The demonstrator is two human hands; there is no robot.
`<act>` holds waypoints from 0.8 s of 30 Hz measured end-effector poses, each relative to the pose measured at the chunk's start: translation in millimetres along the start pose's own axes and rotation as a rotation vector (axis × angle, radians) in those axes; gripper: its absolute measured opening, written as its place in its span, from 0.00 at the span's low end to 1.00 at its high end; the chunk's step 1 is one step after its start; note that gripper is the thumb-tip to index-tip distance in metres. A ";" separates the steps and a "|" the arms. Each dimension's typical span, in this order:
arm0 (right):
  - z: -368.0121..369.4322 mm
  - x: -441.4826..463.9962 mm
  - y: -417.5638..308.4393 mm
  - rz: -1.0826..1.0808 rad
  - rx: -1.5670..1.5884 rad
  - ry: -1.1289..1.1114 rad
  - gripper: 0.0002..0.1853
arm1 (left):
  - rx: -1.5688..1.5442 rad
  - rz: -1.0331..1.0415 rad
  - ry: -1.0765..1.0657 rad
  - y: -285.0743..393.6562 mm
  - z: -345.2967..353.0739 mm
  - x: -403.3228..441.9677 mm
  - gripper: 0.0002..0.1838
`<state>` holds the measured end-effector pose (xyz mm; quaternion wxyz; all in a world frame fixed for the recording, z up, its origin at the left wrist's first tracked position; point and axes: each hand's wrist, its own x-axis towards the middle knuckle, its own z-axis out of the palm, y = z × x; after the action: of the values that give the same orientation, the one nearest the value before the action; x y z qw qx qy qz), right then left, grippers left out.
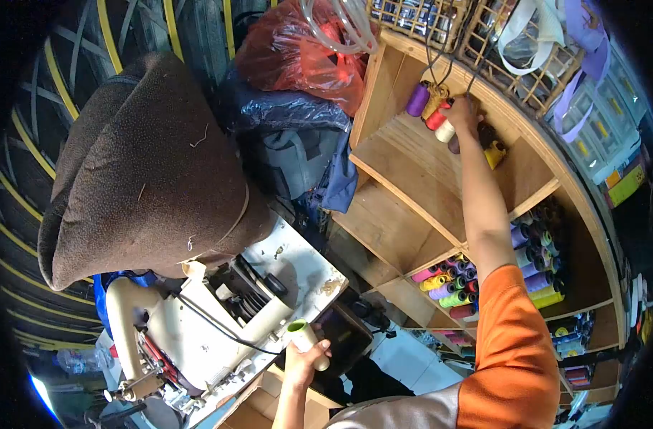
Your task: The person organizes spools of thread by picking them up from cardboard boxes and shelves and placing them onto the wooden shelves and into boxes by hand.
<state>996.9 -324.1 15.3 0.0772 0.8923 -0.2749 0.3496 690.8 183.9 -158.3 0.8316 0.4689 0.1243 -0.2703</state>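
My left hand [306, 360] is closed around a pale thread cone [318, 363] with a green open end, held beside the sewing machine [210, 336]. My right arm stretches up to the top shelf, where my right hand [462, 114] is over a row of thread spools. Nearest its fingers are a red spool [436, 120] and a cream spool [445, 131]. A purple spool [417, 100] stands at the row's left end, and a yellow spool [494, 154] lies right of my wrist. The right fingertips are hard to make out, so their grip is unclear.
The wooden shelf unit [412, 168] curves along the right, with many coloured spools [452, 286] in lower compartments. A large brown cloth bundle [148, 179] rises behind the machine table [305, 268]. Wicker baskets [516, 57] and a red plastic bag [298, 57] are at the top.
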 end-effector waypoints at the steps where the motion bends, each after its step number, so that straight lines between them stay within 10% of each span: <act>1: 1.5 2.7 -1.6 0.033 0.008 -0.075 0.28 | 0.005 0.005 0.029 -1.3 -2.1 -0.8 0.25; 24: -4.4 -1.4 -15.7 0.033 -0.004 -0.028 0.21 | 0.081 0.048 0.128 -1.2 -6.3 2.1 0.24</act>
<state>1002.1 -308.9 18.5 0.0696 0.8923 -0.2912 0.3378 692.1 188.1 -163.5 0.8087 0.5213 0.1549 -0.2244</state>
